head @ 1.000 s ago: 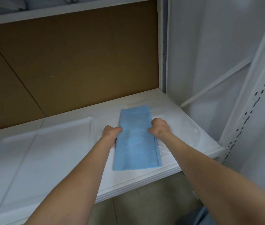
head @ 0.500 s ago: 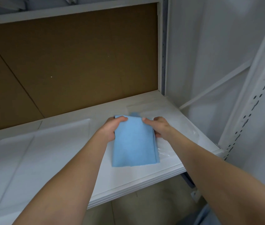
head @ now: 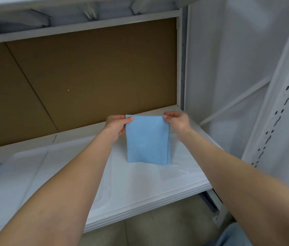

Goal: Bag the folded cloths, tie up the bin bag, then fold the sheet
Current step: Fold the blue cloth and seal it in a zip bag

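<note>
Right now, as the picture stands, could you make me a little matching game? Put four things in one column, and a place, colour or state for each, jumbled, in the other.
Things:
1. folded blue cloth
2. left hand
3. right hand
4. back board

Descriptions:
a. brown, at the back
b. pinches the cloth's top right corner
c. hangs upright from its top corners
d. pinches the cloth's top left corner

Pairs: 1-c, 2-d, 3-b, 4-a
</note>
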### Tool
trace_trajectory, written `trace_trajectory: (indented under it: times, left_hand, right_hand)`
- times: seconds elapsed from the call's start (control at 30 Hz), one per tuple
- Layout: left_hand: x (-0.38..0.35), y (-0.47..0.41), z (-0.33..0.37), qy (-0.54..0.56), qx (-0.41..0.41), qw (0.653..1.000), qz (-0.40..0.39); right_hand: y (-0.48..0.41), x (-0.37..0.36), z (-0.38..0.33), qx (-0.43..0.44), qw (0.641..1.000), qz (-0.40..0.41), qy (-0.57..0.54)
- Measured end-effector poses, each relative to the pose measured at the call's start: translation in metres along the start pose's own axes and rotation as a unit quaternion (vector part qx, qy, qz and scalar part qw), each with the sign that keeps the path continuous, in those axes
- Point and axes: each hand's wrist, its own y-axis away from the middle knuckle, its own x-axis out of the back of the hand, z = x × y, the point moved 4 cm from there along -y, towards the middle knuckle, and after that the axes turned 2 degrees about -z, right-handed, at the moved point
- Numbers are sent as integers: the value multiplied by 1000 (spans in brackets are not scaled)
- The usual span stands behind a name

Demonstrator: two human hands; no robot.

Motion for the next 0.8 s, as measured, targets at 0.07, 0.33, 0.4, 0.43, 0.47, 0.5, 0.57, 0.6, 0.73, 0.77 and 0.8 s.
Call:
trace_trajectory:
  times: [0.07, 0.33, 0.4, 0.43, 0.47, 0.5, 0.57, 0.6, 0.73, 0.77, 0.8]
  left_hand:
    - [0, -4, 5, -47, -32, 998, 41]
    - [-8, -7, 53, 17, -141, 988, 61]
    - [-8, 3, 48, 35, -154, 986, 56]
    - [-7, 8, 38, 26, -149, 987, 57]
    - [-6, 12, 24, 4, -134, 989, 60]
    - [-4, 15, 7, -30, -110, 992, 62]
    - [0, 24, -30, -116, -32, 992, 35]
    - [1, 30, -47, -162, 20, 987, 4]
    - [4, 50, -87, -307, 143, 938, -73]
    - [4, 48, -90, -323, 144, 933, -71]
    - [4, 48, -90, -334, 141, 930, -61]
  right_hand:
    - [-4, 0, -5, 19, 999, 28, 37]
    - [-13, -3, -54, 113, 993, 40, -1]
    - [-11, 0, -50, 129, 990, 58, 5]
    - [-11, 2, -42, 126, 990, 64, 20]
    - [-8, 3, -30, 111, 991, 60, 47]
    - [-6, 3, -15, 84, 992, 47, 84]
    - [0, 5, 23, 6, 984, -11, 176]
    - [4, 6, 40, -37, 973, -48, 222]
    - [23, 15, 80, -131, 927, -108, 335]
    - [24, 17, 82, -127, 923, -99, 349]
    - [25, 19, 82, -120, 921, -85, 360]
